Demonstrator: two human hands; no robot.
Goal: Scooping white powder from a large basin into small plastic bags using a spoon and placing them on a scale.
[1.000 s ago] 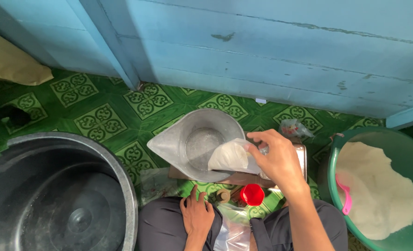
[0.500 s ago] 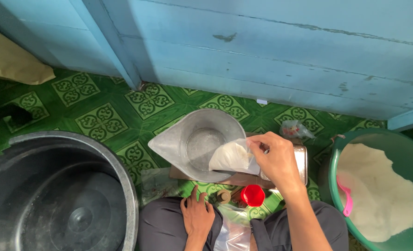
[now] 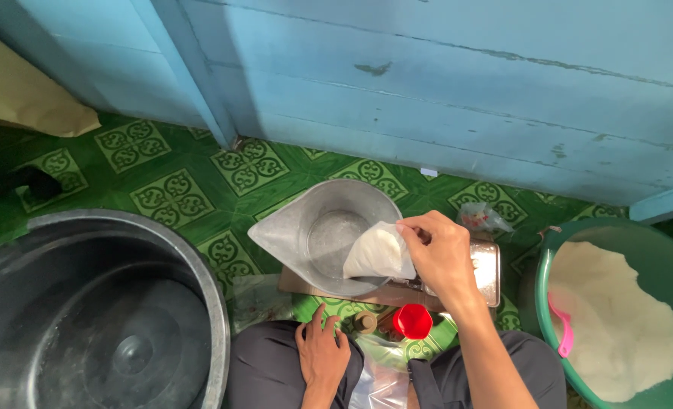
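My right hand (image 3: pixel 444 256) pinches the top corner of a small clear bag of white powder (image 3: pixel 380 253), thumb and fingertips pressed together on the plastic, and the bag hangs tilted over the inner edge of the metal scoop pan (image 3: pixel 329 235) that sits on the scale (image 3: pixel 485 266). Compared with a second ago almost nothing has shifted: the bag sits at the same spot against the pan's rim, my wrist has barely turned, and the pan's floor looks as bare and grey as it did. So I judge this a pause with the filled bag held in the pan, not a tipping or a lifting away. My left hand (image 3: pixel 322 353) stays flat on my dark trouser leg, fingers spread and holding nothing, just beside the red cap (image 3: pixel 413 321) and a crumpled clear plastic bag (image 3: pixel 383 375) between my knees. The green tub of white flour (image 3: pixel 623 324) with its pink scoop (image 3: pixel 562 330) waits to my right; the big black basin (image 3: pixel 87 318) lies to my left.
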